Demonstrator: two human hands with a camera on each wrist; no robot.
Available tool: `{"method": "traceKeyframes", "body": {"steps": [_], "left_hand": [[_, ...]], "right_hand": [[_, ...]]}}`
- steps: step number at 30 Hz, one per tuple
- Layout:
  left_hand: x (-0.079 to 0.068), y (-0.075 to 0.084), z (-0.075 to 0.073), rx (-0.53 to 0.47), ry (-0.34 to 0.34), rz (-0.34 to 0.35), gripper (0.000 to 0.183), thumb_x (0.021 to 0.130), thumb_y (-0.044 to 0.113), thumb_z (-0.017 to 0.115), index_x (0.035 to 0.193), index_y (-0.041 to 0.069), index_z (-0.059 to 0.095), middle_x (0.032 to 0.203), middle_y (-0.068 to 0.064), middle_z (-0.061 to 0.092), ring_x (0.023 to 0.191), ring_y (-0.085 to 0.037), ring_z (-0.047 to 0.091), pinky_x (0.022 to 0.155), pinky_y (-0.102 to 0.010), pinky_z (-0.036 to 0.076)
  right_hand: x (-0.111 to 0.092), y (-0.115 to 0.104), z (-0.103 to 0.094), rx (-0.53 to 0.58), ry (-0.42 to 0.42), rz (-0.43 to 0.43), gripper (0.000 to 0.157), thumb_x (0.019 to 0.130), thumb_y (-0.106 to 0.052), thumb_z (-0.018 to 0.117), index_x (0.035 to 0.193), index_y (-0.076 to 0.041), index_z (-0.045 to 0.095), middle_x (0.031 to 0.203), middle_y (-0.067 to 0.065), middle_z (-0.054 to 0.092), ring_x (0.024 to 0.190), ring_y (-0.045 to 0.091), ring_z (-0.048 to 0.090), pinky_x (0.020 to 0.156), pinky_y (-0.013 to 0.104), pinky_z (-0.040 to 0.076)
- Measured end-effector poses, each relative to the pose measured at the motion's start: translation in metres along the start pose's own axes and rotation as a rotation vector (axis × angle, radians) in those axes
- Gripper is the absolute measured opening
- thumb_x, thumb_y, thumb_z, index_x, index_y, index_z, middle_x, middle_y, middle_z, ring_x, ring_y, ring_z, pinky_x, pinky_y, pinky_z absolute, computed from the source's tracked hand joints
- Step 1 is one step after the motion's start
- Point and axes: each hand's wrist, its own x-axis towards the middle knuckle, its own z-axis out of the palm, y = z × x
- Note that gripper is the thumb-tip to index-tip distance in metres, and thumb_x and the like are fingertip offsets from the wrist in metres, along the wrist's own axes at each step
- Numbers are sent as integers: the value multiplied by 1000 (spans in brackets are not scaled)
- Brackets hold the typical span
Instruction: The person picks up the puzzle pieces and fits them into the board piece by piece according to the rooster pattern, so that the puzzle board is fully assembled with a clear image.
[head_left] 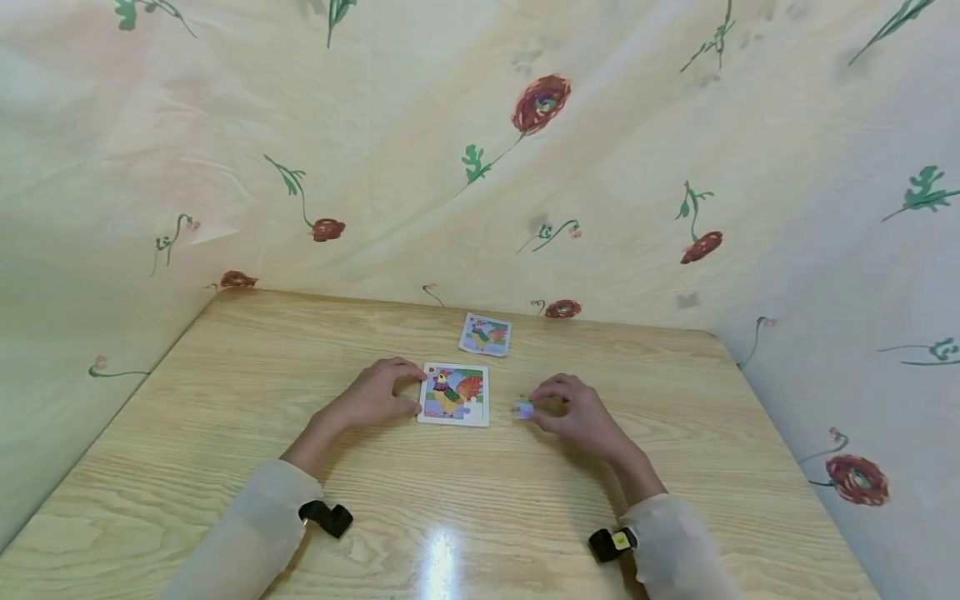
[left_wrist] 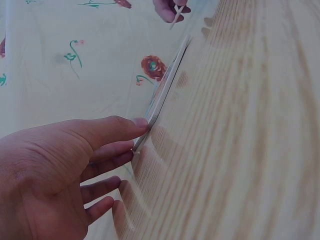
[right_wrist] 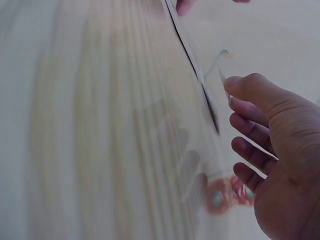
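A square jigsaw puzzle (head_left: pixel 453 394) with a rooster picture and a white border lies flat on the table, its lower right corner showing bare white tray. At its left edge, my left hand (head_left: pixel 378 393) holds the frame between thumb and fingers; the left wrist view shows the thumb (left_wrist: pixel 137 123) right on the rim. To the right of the puzzle, my right hand (head_left: pixel 576 414) pinches a loose puzzle piece (head_left: pixel 523 408), purple with some green, between thumb and forefinger. In the right wrist view that piece (right_wrist: pixel 224 85) appears edge-on, raised above the table.
Behind the puzzle lies a small picture card (head_left: pixel 486 334) with the same rooster. The wood-grain table (head_left: pixel 420 500) meets a floral cloth (head_left: pixel 405 167) at the back and sides. Each forearm wears a small black wrist camera (head_left: pixel 327 517).
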Motion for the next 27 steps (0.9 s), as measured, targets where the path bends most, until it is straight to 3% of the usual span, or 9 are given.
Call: {"method": "traceKeyframes", "body": {"steps": [14,27], "left_hand": [[0,0,2,-6,4,4,48,88,24,78,133,11,68,142,-9,61,138,-37,50,115,-62,39],[1,0,0,5,4,6,48,89,25,78,133,10,67,143,-10,60,139,-40,49,115,-63,39]], "right_hand": [[21,-21,29,23,-37,-55,19,87,-23,84,103,-15,79,112,2,71,111,23,60,96,47,52],[32,-28,46,5,-70,-22,19,87,-23,83,104,-15,79,111,0,71,104,18,58,90,34,48]]}}
